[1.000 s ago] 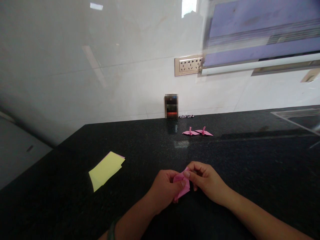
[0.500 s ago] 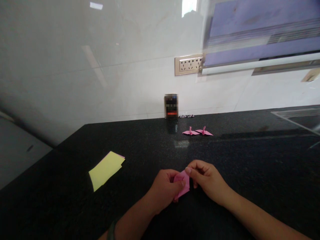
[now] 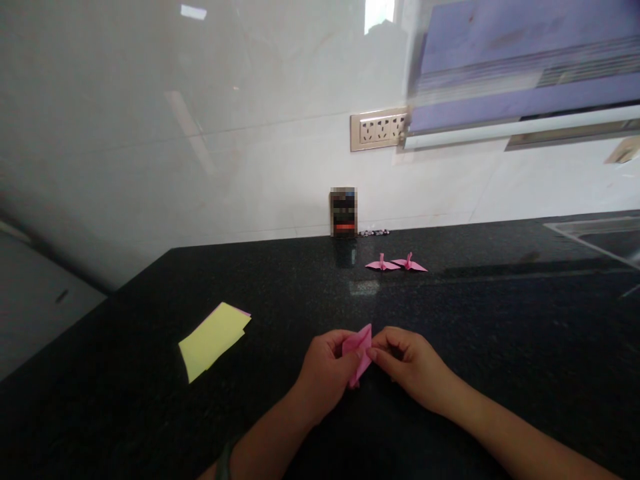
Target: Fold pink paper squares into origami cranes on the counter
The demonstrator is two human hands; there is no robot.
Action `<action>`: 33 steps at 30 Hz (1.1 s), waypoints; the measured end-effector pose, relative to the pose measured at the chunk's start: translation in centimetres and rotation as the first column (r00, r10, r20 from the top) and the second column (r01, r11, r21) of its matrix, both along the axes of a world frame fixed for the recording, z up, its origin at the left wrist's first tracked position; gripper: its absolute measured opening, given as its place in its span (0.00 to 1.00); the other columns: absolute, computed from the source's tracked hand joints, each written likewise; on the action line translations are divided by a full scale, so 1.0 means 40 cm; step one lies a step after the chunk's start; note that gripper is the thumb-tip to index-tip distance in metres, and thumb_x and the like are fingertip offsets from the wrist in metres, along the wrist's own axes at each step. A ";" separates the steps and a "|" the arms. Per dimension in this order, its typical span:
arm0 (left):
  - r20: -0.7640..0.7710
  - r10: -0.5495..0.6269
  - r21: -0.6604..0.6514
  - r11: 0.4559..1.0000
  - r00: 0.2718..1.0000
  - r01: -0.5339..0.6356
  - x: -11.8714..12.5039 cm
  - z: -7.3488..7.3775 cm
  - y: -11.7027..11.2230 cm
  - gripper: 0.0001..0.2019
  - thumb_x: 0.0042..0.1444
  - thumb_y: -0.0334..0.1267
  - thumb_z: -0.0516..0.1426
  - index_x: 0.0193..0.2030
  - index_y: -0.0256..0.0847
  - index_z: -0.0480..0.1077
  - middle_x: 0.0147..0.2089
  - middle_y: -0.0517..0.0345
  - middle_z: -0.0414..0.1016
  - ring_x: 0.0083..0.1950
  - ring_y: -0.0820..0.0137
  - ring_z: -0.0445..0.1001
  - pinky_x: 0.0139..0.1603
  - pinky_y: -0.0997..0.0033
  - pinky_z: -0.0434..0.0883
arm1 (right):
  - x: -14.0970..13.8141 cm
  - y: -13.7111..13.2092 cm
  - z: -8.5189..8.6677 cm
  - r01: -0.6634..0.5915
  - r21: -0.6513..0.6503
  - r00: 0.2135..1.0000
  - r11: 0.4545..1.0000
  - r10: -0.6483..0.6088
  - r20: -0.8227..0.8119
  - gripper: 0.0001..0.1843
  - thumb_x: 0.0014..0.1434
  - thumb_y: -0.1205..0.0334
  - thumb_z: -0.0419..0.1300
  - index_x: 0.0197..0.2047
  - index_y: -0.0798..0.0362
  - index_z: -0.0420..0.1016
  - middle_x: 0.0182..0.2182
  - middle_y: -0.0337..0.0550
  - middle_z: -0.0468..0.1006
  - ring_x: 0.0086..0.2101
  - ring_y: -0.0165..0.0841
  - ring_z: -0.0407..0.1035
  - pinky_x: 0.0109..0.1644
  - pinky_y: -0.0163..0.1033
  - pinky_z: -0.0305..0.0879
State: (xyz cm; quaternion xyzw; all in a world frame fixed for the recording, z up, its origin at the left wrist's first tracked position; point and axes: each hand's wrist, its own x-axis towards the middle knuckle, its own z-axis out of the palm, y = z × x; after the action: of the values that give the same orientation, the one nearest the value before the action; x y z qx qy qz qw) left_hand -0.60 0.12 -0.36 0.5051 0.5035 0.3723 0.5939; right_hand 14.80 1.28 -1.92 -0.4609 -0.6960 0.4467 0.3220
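Observation:
A folded piece of pink origami paper (image 3: 359, 342) is held between my two hands, above the dark counter. My left hand (image 3: 327, 370) grips its left part, thumb on top and fingers underneath. At its right edge, my right hand (image 3: 413, 363) pinches the paper between thumb and fingertips. One pointed corner of the paper sticks up between the hands; its underside is hidden. Farther back, two pink paper cranes (image 3: 383, 263) stand side by side with wings spread.
To the left lies a stack of yellow paper sheets (image 3: 215, 340), with a pink edge showing beneath. A blurred-out dark box (image 3: 343, 213) leans at the wall beside a small beaded strand (image 3: 375, 233). A wall socket (image 3: 379, 129) sits above the black counter (image 3: 280, 280).
The pink paper has turned, and its point now stands upright between the hands. My right hand has shifted from the top corner down to the right edge.

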 end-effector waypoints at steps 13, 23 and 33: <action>-0.078 -0.001 0.041 0.999 0.997 0.004 0.005 -0.011 0.000 0.10 0.47 0.37 0.53 0.34 0.33 0.68 0.21 0.62 0.63 0.20 0.78 0.59 0.19 0.79 0.57 | -0.003 -0.007 0.014 -0.009 0.216 0.981 0.976 -0.033 0.189 0.08 0.54 0.67 0.51 0.24 0.54 0.65 0.23 0.39 0.67 0.25 0.29 0.62 0.28 0.34 0.57; -0.042 -0.076 0.041 0.996 0.996 0.078 0.004 -0.012 -0.001 0.09 0.47 0.35 0.52 0.33 0.34 0.69 0.20 0.63 0.62 0.19 0.79 0.57 0.19 0.79 0.55 | -0.010 -0.002 -0.001 0.020 0.145 0.996 0.989 -0.032 0.081 0.09 0.54 0.64 0.52 0.22 0.54 0.62 0.20 0.36 0.63 0.23 0.27 0.59 0.25 0.31 0.55; -0.079 -0.060 0.064 0.996 0.995 0.065 0.005 -0.002 -0.003 0.08 0.45 0.34 0.52 0.29 0.34 0.70 0.20 0.63 0.62 0.20 0.78 0.56 0.20 0.79 0.53 | -0.011 -0.008 -0.002 0.050 0.074 0.998 0.996 -0.053 0.034 0.11 0.54 0.63 0.51 0.21 0.53 0.60 0.17 0.34 0.61 0.19 0.25 0.57 0.21 0.30 0.53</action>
State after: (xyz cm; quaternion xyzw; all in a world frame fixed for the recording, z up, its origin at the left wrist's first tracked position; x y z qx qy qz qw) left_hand -0.41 0.02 -0.46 0.5540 0.4972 0.3506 0.5683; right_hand 14.36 0.96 -2.02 -0.4745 -0.7055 0.4041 0.3373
